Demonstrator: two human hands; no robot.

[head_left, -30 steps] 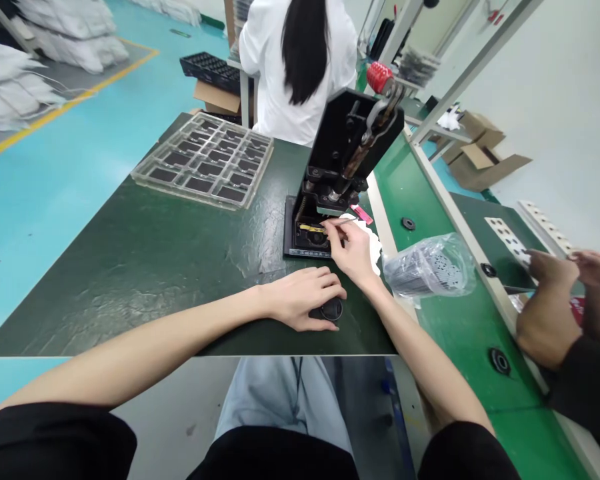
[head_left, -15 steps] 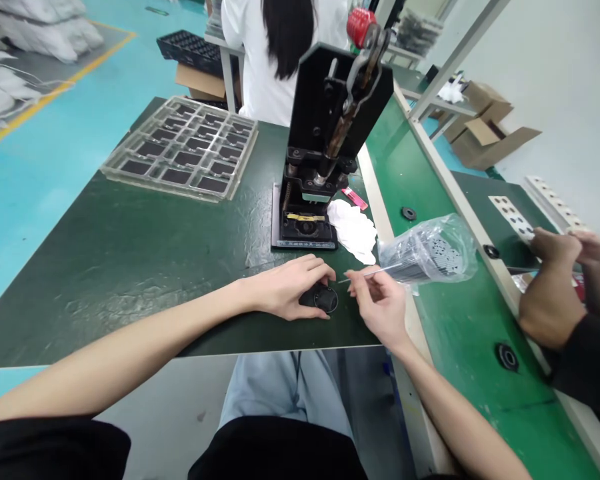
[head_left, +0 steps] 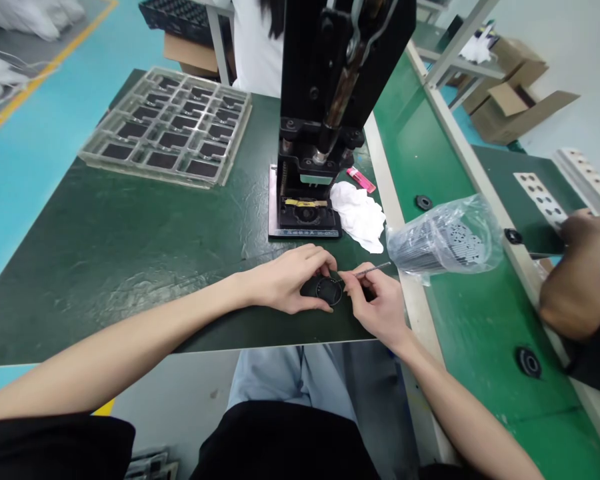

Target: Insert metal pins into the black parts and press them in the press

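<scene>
A round black plastic part (head_left: 329,291) lies on the dark green table near its front edge. My left hand (head_left: 300,280) is closed round its left side, thumb in front and fingers behind. Between the thumb and fingers of my right hand (head_left: 377,300) is a thin grey metal rod (head_left: 375,268), its near end at the right rim of the black part. Whether the tip touches the part I cannot tell. Just right of my right hand lies a clear plastic bag (head_left: 443,237) full of similar rods.
Ahead stands a black hand press (head_left: 310,160), with a white cloth (head_left: 359,217) and a pink packet (head_left: 361,180) beside it. A clear compartment tray (head_left: 167,130) sits at left. Black round parts (head_left: 529,362) lie on the green conveyor. Another person's hand (head_left: 587,230) works at right.
My right hand has brought the rod left, up to the black part's rim. My left hand keeps its hold. The view has shifted, so the press looks larger and nearer.
</scene>
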